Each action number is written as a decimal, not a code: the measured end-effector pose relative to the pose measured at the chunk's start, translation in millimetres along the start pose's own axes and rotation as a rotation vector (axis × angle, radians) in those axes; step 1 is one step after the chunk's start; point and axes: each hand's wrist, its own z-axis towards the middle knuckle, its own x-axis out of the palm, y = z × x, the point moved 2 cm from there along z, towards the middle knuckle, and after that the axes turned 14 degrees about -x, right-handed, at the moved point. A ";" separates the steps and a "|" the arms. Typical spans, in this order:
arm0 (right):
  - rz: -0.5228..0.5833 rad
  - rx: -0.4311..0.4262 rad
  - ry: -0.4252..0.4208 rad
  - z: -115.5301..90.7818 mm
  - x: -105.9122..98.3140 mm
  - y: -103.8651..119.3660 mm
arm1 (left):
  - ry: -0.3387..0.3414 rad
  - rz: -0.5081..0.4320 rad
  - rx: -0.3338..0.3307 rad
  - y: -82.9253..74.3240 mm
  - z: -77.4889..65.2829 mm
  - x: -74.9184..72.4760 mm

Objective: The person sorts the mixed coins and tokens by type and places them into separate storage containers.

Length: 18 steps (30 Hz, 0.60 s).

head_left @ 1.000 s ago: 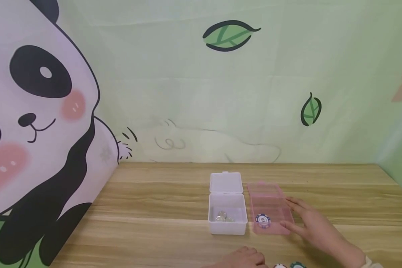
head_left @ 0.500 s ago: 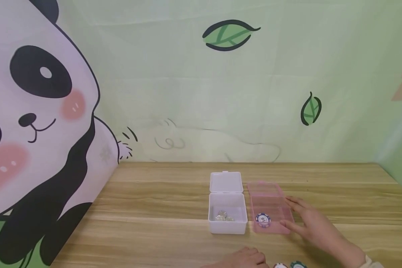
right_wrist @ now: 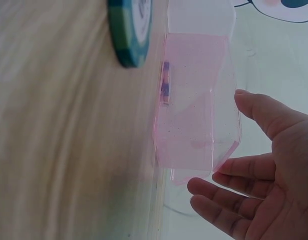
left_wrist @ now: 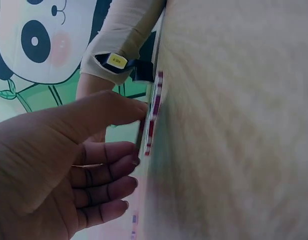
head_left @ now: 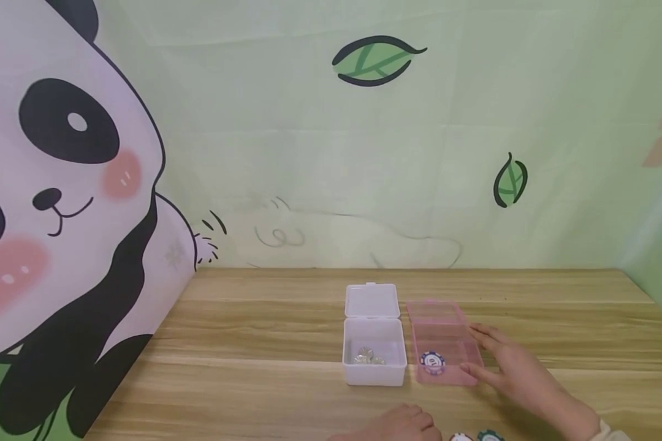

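Observation:
My left hand (head_left: 399, 424) is low at the table's front. In the left wrist view its thumb and index finger pinch a dark reddish poker chip (left_wrist: 141, 132), seen edge-on. Right beside that is a chip (left_wrist: 154, 112) with a red-and-white edge. My right hand (head_left: 510, 367) holds the right side of a translucent pink plastic box (head_left: 447, 375), thumb at the front corner, fingers farther back. A blue-and-white poker chip (head_left: 433, 362) shows in that box, whose lid is open. To its left stands a white plastic box (head_left: 375, 376) with several silvery coins (head_left: 366, 355) inside.
A red-and-white chip (head_left: 461, 437) and a green chip (head_left: 491, 436) lie at the bottom edge of the head view. The wooden table (head_left: 254, 331) meets a green cloth backdrop (head_left: 287, 122) with a printed panda.
Both hands and both boxes stay practically where they were. The left hand has shifted very slightly; the head view moves a touch.

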 end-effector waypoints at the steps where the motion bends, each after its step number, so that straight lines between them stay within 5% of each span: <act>1: 0.001 0.003 0.000 0.0 -0.3 0.0 | -0.008 0.008 -0.005 -0.1 0.5 -1.9; 7: 0.005 0.006 -0.006 -0.6 -1.1 0.2 | -0.102 0.108 0.000 0.2 -3.2 -13.3; 14: 0.011 0.011 -0.009 -0.8 -0.8 -0.2 | -0.063 -0.043 -0.080 5.5 -4.2 -21.0; 18: 0.007 0.004 -0.006 -0.5 0.5 0.1 | -0.105 -0.041 -0.080 9.2 -4.5 -24.6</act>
